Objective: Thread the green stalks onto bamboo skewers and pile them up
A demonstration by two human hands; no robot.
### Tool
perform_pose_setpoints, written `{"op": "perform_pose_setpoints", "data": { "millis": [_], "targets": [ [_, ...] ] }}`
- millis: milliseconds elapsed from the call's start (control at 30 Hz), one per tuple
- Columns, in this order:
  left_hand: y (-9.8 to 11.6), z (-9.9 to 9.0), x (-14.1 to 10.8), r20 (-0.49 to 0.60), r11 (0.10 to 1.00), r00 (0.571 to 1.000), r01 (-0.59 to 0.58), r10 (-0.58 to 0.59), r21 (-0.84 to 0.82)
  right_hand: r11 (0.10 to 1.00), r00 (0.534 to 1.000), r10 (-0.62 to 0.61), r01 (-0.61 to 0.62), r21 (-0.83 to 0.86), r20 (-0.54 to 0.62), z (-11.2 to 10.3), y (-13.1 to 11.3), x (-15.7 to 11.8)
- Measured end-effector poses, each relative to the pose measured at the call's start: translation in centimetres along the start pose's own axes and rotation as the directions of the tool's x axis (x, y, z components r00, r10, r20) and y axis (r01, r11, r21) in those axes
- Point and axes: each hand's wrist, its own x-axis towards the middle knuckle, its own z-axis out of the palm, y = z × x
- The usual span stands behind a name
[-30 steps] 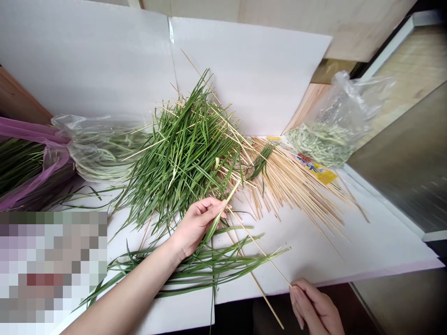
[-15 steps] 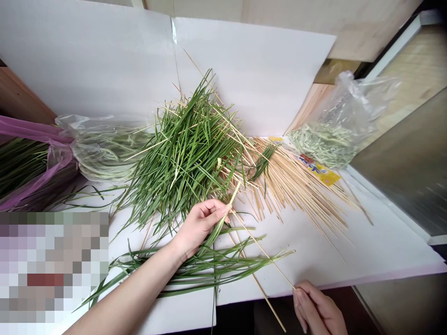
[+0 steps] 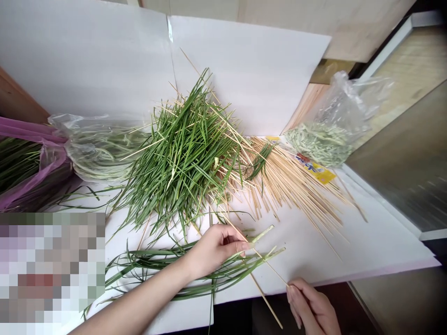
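Note:
Between my right hand's (image 3: pixel 312 304) closed fingers is the near end of a thin bamboo skewer (image 3: pixel 274 270), slanting up and left. My left hand (image 3: pixel 225 249) pinches garlic chives (image 3: pixel 264 233), their pale cut end poking out right of the fingertips. The skewer crosses at that pinch, its far part showing beyond the left fingers; whether it pierces the chives is hidden. Beneath my left hand lies a loose bunch of garlic chives (image 3: pixel 195 291), pale ends to the right. Another skewer (image 3: pixel 266 301) sticks out past the table's front edge.
A tall heap of chives on skewers (image 3: pixel 181 158) stands behind. Bare skewers (image 3: pixel 296 186) fan out to its right, by a clear bag of pale green strips (image 3: pixel 317 142). At left are another clear bag (image 3: pixel 101 153) and a purple bag (image 3: pixel 28 128). A white board (image 3: pixel 244 70) rises behind.
My left hand has moved right and toward me with the chives, nearer my right hand. The skewer's far part now shows beyond the left fingers. My right hand has barely moved.

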Motion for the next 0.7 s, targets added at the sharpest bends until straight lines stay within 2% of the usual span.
{"op": "perform_pose_setpoints", "data": {
  "millis": [67,200,300,400,467,567,633,700],
  "targets": [
    [0.0,0.1,0.0,0.005,1.0,1.0,-0.011,0.011,0.006,1.0,1.0,0.002,-0.002,-0.005,-0.002,0.0,-0.1,0.0],
    [-0.3,0.8,-0.1,0.082,1.0,0.996,-0.027,0.027,-0.005,1.0,1.0,-0.007,0.007,-0.028,0.008,0.1,-0.3,0.1],
    [0.0,1.0,-0.3,0.106,0.998,0.994,-0.032,0.026,0.058,1.0,1.0,0.0,0.0,-0.022,-0.001,0.1,-0.1,0.0],
    [1.1,-0.1,-0.4,0.09,0.985,0.994,-0.08,0.067,0.156,0.996,0.998,0.064,-0.064,0.055,-0.005,0.2,0.1,-0.1],
    [1.9,-1.4,-0.3,0.035,0.954,0.991,-0.135,0.13,0.268,0.986,0.993,0.114,-0.112,0.124,-0.008,0.3,0.2,-0.2],
    [2.2,-2.9,0.1,-0.039,0.818,0.958,-0.22,0.283,0.531,0.975,0.989,0.142,-0.134,0.175,-0.032,0.4,0.2,-0.3],
    [1.7,-3.1,0.4,-0.007,0.672,0.936,-0.247,0.351,0.698,0.975,0.989,0.141,-0.132,0.178,-0.04,0.4,0.2,-0.3],
    [0.9,-2.7,0.6,0.071,0.534,0.934,-0.262,0.351,0.804,0.977,0.99,0.135,-0.128,0.171,-0.031,0.3,0.1,-0.3]
  ]
}}
